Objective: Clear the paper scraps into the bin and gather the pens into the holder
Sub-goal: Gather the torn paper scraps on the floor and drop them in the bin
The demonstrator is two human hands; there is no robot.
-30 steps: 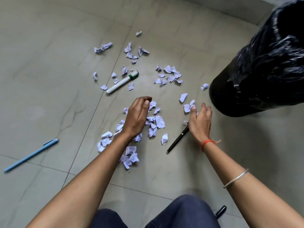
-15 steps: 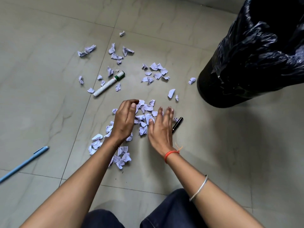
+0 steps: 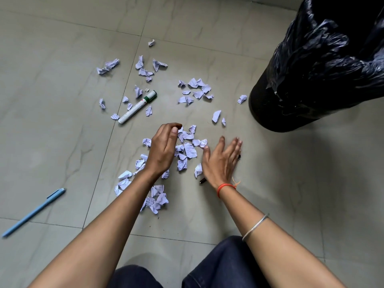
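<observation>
Barely starting: paper scraps [image 3: 190, 150] are littering the floor [image 3: 62, 59] by the bin [image 3: 311, 80]. Left hand [image 3: 164, 150] is hovering curled over them, grip unclear; right hand [image 3: 221, 161] is lying flat, fingers straight, over the black pen [image 3: 202, 180].

A single wide-angle camera, worn on the head, looks steeply down and forward at the tiled floor [image 3: 62, 59] from close above. The person's knees [image 3: 218, 265] fill the bottom edge, both forearms [image 3: 116, 215] reach to mid-frame, and the black-lined bin [image 3: 311, 80] is cropped at the upper right.
</observation>
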